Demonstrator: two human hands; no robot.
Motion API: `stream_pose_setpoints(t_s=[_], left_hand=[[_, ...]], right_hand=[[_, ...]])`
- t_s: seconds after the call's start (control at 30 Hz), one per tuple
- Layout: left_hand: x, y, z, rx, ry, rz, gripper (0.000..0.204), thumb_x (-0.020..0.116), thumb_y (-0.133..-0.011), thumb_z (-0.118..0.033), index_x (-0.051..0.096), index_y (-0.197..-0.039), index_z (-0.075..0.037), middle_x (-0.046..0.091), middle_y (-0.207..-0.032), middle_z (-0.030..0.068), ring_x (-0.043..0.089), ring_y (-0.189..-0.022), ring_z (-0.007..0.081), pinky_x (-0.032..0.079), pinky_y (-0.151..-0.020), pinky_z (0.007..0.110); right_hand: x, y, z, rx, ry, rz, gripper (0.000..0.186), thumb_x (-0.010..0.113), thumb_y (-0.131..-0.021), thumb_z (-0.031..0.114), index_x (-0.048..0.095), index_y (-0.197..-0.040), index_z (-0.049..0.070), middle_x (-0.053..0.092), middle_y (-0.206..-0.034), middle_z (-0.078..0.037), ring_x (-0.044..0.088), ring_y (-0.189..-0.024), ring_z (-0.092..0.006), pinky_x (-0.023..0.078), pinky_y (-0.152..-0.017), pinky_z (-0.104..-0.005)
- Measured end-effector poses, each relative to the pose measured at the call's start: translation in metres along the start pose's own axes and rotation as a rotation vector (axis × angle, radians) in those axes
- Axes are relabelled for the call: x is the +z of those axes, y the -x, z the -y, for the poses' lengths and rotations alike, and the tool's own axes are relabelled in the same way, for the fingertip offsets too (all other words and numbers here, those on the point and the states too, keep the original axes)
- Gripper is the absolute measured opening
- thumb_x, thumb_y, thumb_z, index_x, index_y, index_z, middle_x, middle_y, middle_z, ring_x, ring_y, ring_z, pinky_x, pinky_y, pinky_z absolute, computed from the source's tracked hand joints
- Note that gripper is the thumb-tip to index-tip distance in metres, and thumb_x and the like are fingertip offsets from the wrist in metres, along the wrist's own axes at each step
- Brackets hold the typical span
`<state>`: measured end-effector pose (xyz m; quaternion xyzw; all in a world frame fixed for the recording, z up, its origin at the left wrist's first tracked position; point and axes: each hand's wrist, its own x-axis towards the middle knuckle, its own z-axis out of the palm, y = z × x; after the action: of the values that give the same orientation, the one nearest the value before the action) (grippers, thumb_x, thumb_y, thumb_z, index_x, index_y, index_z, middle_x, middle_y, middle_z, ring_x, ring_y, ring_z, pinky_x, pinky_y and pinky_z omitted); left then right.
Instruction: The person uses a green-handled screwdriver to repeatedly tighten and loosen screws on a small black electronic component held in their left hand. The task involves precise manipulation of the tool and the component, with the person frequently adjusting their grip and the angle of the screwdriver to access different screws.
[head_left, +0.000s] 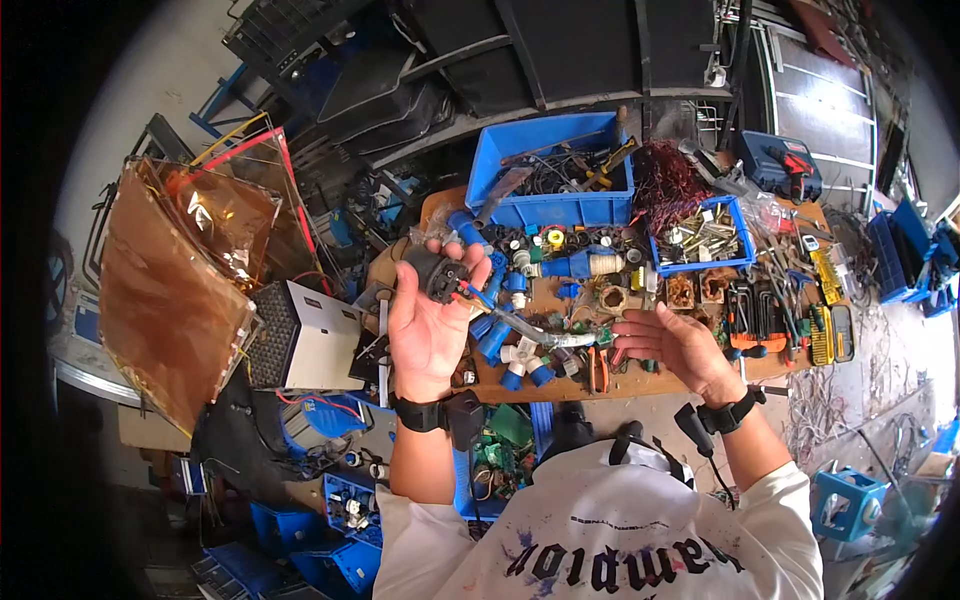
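Observation:
In my left hand (432,345), palm up with fingers curled, rests a rounded black electrical part (436,274) with terminals on its face. Thin blue and red wires (480,296) leave it and run into a pale grey cable (540,334). That cable stretches rightward over the bench, and its far end lies close to the fingertips of my right hand (682,346). My right hand is spread with its thumb apart, and nothing shows in its grip. Beneath the cable sits a white and blue branching connector (523,362).
Blue and white connectors (585,263) crowd the wooden bench (640,384). Behind them stand a blue crate of cables (550,210) and a blue tray of metal parts (703,235). Orange-handled pliers (598,372), hex keys (757,312) and a power drill (796,172) lie around. A speaker-like box (305,335) stands left.

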<state>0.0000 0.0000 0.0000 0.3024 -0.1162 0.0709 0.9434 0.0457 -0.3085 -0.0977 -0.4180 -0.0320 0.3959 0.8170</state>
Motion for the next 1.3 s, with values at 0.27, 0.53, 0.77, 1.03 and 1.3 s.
stream_pose_setpoints(t_s=[0.27, 0.53, 0.77, 1.03, 1.3], left_hand=[[0.038, 0.004, 0.017, -0.003, -0.068, 0.010, 0.039, 0.047, -0.098, -0.033, 0.050, -0.117, 0.001, 0.057, -0.114, 0.0149, 0.049, -0.120, 0.0338, 0.035, -0.108, 0.049], [0.058, 0.011, 0.040, -0.017, -0.282, 0.042, 0.039, 0.049, -0.097, -0.034, 0.048, -0.118, -0.001, 0.056, -0.115, 0.0150, 0.050, -0.121, 0.0342, 0.036, -0.108, 0.050], [0.083, 0.017, 0.056, -0.011, -0.397, -0.012, 0.031, 0.053, -0.096, -0.028, 0.050, -0.113, -0.002, 0.059, -0.111, 0.0170, 0.053, -0.117, 0.0343, 0.038, -0.105, 0.049], [0.088, 0.025, 0.064, 0.028, -0.547, 0.015, 0.031, 0.057, -0.094, -0.027, 0.049, -0.112, -0.003, 0.060, -0.110, 0.0171, 0.056, -0.113, 0.0301, 0.042, -0.100, 0.043], [0.067, 0.035, 0.045, 0.112, -0.795, 0.115, 0.036, 0.065, -0.089, -0.012, 0.047, -0.117, -0.001, 0.060, -0.113, 0.0143, 0.057, -0.108, 0.0205, 0.046, -0.093, 0.033]], right_hand=[[0.001, 0.025, -0.003, -0.176, 0.078, -0.136, 0.035, 0.049, -0.098, 0.022, 0.055, -0.122, -0.003, 0.065, -0.112, -0.016, 0.064, -0.101, -0.0236, 0.051, -0.085, -0.0323], [0.021, 0.044, 0.010, -0.467, 0.459, -0.146, 0.023, 0.057, -0.094, 0.010, 0.062, -0.114, 0.000, 0.066, -0.108, -0.009, 0.060, -0.101, -0.0136, 0.047, -0.086, -0.0266], [0.056, 0.042, 0.024, -0.584, 0.675, -0.054, 0.023, 0.064, -0.088, 0.010, 0.064, -0.108, -0.001, 0.067, -0.105, -0.012, 0.062, -0.100, -0.0196, 0.046, -0.089, -0.0318], [0.093, 0.028, 0.032, -0.775, 1.127, -0.028, 0.032, 0.070, -0.082, 0.022, 0.064, -0.105, 0.001, 0.065, -0.102, -0.015, 0.061, -0.097, -0.0316, 0.045, -0.087, -0.0402], [0.109, -0.002, 0.003, -0.832, 1.229, -0.073, 0.023, 0.069, -0.082, 0.021, 0.064, -0.091, 0.001, 0.063, -0.085, -0.012, 0.057, -0.085, -0.0315, 0.042, -0.080, -0.0413]])
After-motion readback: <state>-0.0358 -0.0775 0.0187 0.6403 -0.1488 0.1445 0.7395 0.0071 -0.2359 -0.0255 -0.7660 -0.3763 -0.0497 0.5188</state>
